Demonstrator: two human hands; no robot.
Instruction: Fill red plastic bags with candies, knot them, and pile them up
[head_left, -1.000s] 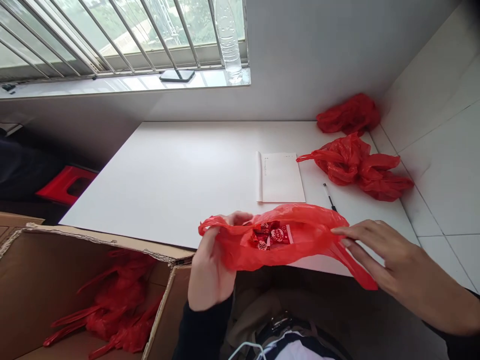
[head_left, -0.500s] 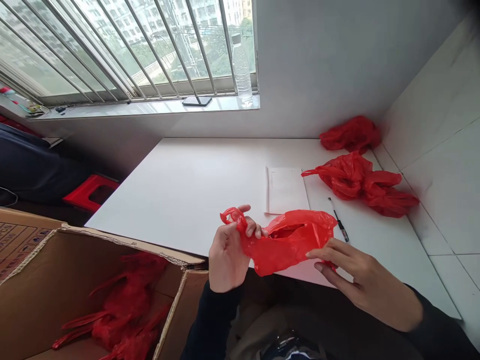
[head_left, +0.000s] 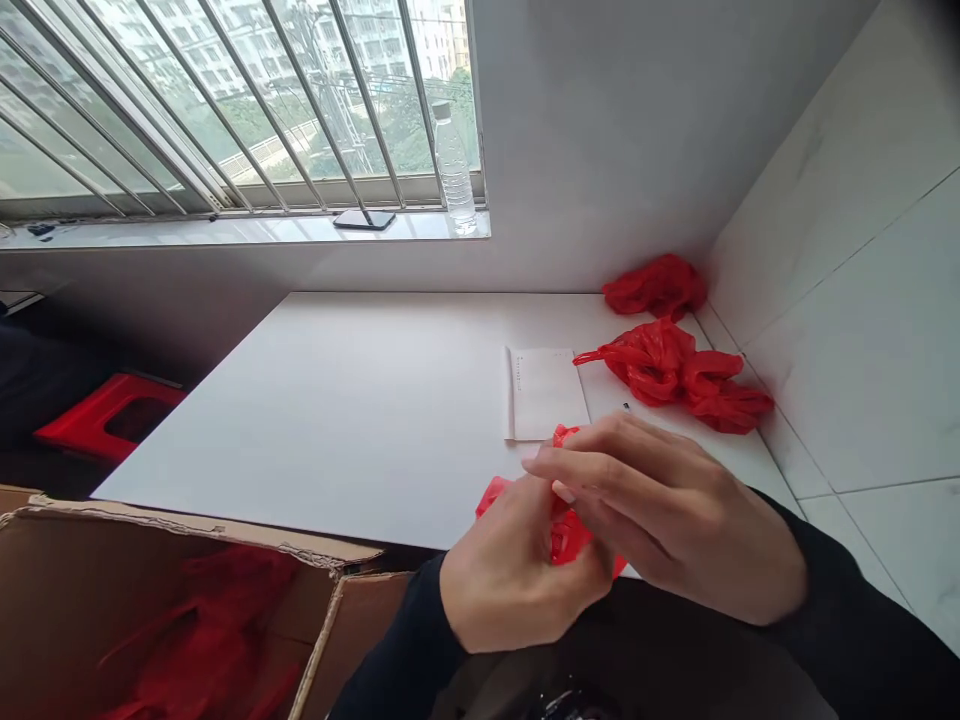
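Note:
Between my hands, at the near edge of the white table (head_left: 375,400), is a red plastic bag (head_left: 574,538), bunched up and mostly covered by my fingers. My left hand (head_left: 525,570) is closed around it, back of the hand toward me. My right hand (head_left: 660,510) lies over the top of the bag, fingers bent and pressed together against it beside the left hand. Just beyond my hands lies a white notepad (head_left: 547,390). The tip of a pen (head_left: 626,406) shows behind my right fingers.
Red plastic bags (head_left: 667,365) lie bunched at the table's right end by the tiled wall. An open cardboard box (head_left: 315,640) with red bags inside stands at the lower left. A water bottle (head_left: 454,175) and a phone (head_left: 364,220) rest on the windowsill. A red stool (head_left: 75,425) stands left.
The bag was spread open between both hands; now it is gathered small. My hands have come together, the right one moving left over the bag. The view has shifted to the right.

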